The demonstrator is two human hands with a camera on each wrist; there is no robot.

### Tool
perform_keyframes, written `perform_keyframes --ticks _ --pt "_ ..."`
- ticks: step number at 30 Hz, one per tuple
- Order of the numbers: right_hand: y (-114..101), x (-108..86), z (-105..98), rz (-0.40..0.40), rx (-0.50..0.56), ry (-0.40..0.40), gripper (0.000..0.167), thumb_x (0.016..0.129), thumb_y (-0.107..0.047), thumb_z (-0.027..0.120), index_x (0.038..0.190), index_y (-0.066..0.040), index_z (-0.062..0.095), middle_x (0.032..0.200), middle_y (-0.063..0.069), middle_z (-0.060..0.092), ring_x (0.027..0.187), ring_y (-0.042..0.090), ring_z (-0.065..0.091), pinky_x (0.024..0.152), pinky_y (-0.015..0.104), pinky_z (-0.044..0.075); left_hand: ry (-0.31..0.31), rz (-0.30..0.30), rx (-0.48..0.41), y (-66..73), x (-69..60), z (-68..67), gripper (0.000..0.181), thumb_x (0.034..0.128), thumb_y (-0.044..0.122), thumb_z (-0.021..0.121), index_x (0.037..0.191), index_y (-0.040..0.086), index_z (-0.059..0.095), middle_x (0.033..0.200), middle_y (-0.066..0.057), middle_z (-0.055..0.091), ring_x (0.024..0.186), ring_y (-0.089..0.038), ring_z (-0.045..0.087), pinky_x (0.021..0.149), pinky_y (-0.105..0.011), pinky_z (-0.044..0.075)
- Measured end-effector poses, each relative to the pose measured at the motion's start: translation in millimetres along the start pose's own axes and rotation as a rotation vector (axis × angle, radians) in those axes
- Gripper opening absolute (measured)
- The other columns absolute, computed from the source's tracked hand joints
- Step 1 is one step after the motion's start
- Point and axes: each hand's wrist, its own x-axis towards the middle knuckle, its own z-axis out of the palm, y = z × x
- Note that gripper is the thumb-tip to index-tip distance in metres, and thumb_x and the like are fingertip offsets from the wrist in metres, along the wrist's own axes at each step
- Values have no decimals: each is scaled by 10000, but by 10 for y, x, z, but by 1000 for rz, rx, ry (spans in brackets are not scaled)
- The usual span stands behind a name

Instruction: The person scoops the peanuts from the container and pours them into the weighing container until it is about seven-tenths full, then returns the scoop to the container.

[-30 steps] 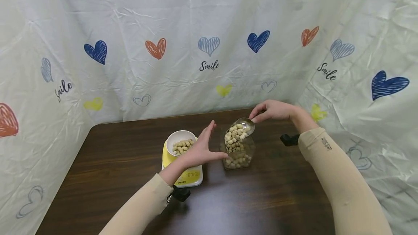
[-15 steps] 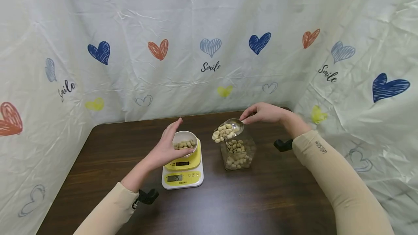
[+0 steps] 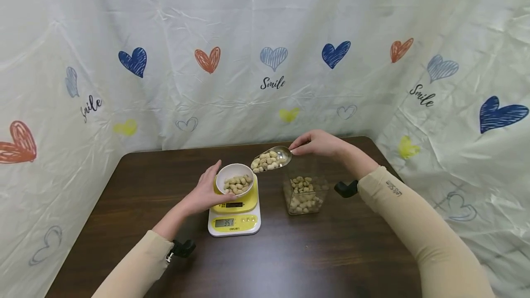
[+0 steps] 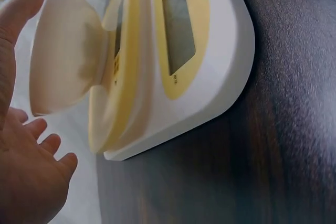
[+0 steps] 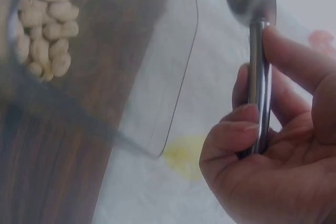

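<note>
My right hand [image 3: 319, 144] grips the handle of a metal scoop [image 3: 284, 152], loaded with unshelled peanuts [image 3: 267, 162]. The scoop's lip is at the right rim of a white bowl [image 3: 223, 174], slightly above it. More peanuts lie in the bowl, which stands on a yellow and white kitchen scale [image 3: 233, 231] reading about 351. Around the bowl's left and near side my left hand [image 3: 203, 195] is spread, thumb in front. The left wrist view shows those fingers [image 4: 52, 142] uncurled beside the bowl; whether they touch it is unclear. Fingers curl round the scoop handle [image 5: 260, 77] in the right wrist view.
A clear plastic container [image 3: 324, 186], partly filled with peanuts, stands right of the scale, below my right forearm. Both are on a dark wooden table [image 3: 314, 256]. A white curtain [image 3: 232, 118] printed with hearts hangs behind and at the sides.
The filled scoop has moved left from above the clear container to the bowl's rim. My left hand has moved left from between bowl and container to the bowl's left side, uncovering the scale's display.
</note>
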Motion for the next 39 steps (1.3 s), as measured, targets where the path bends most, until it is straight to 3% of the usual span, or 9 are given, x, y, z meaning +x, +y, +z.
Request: perform_keyframes --ticks 13,20,29,39 --pt "-237 230 288 -14 -54 47 249 976 -237 722 1189 -117 771 1251 56 695 1208 260 598 993 475 477 -4 -40 -20 -6 50 68 1183 758 574 852 1634 127 195 1564 -159 321 1426 -346 280 1074 -571 355" --pt "-371 334 428 -51 -88 44 225 982 -191 708 1169 -84 772 1178 64 719 1122 240 637 949 452 504 3 -36 -31 -1 53 73 1173 753 570 860 1628 128 215 1568 -160 321 1414 -337 296 1065 -552 366" --pt "-442 398 440 -34 -150 79 196 981 -194 711 1142 -106 782 1204 69 710 1160 257 617 963 451 484 -4 -46 -28 -1 64 66 1172 750 562 867 1630 154 211 1599 -157 288 1459 -345 248 1113 -578 317" --pt "-422 394 414 -50 -140 113 199 975 -197 712 1136 -100 779 1184 70 714 1113 256 628 940 445 488 6 -42 -43 12 57 69 1185 743 539 882 1630 131 209 1581 -159 304 1454 -343 252 1128 -581 298"
